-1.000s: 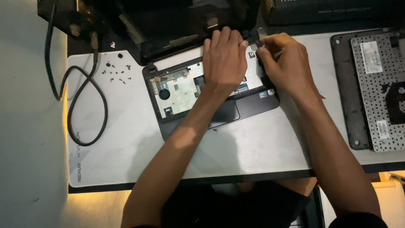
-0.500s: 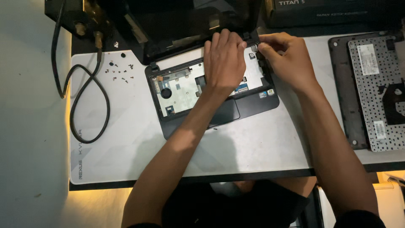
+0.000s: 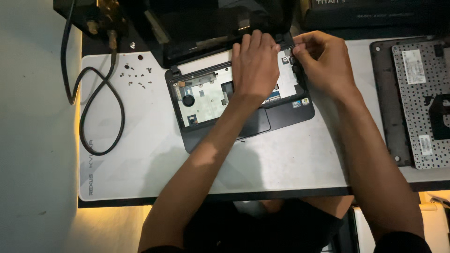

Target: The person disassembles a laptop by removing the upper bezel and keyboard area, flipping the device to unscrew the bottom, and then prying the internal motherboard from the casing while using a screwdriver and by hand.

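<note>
A small black laptop (image 3: 281,119) lies open on a white desk mat (image 3: 154,159), its keyboard removed so the silver inner plate (image 3: 206,96) shows. My left hand (image 3: 255,63) rests flat on the upper middle of that plate, fingers reaching the hinge edge. My right hand (image 3: 321,61) is at the laptop's top right corner by the hinge, thumb and fingers pinched together on a small part there; what it pinches is too small to make out. The dark screen lid (image 3: 211,23) leans back behind the base.
Several tiny black screws (image 3: 136,77) lie loose on the mat left of the laptop. A black cable (image 3: 101,112) loops at the left. A detached keyboard, underside up (image 3: 422,103), sits at the right. A dark box (image 3: 370,14) stands at the back right.
Both hands keep nearly the same hold on the laptop; the right hand's fingers have tightened slightly at the hinge corner. The view has shifted a little.
</note>
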